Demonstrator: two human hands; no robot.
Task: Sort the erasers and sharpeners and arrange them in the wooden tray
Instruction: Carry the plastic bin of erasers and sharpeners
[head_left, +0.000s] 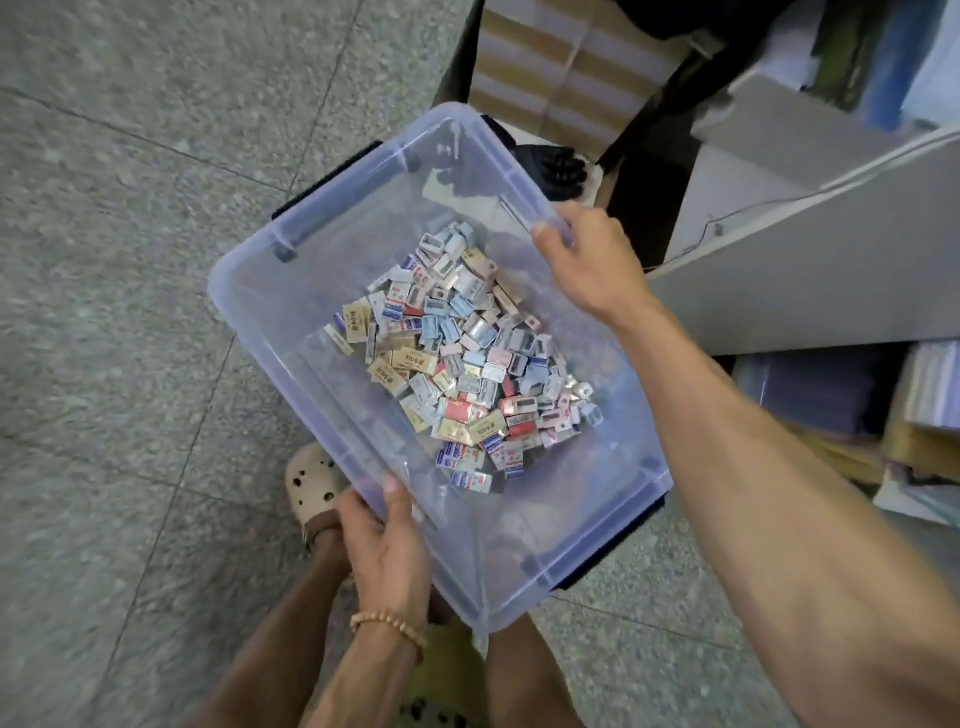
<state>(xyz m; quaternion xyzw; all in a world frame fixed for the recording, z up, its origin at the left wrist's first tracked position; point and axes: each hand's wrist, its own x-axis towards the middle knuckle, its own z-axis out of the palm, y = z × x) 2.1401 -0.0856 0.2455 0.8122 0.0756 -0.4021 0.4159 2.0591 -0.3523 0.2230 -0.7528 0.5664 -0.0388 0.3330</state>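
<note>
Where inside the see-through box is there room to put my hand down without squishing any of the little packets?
Inside the clear plastic bin, bare floor shows along the far end, between the pile of erasers and sharpeners and the rim by the right hand. More bare floor lies at the near corner, beside the left hand. The middle is crowded.

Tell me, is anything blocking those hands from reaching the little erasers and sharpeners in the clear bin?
Nothing visible: the clear bin has no lid, so the pile lies exposed. Left hand and right hand grip its rim.
</note>
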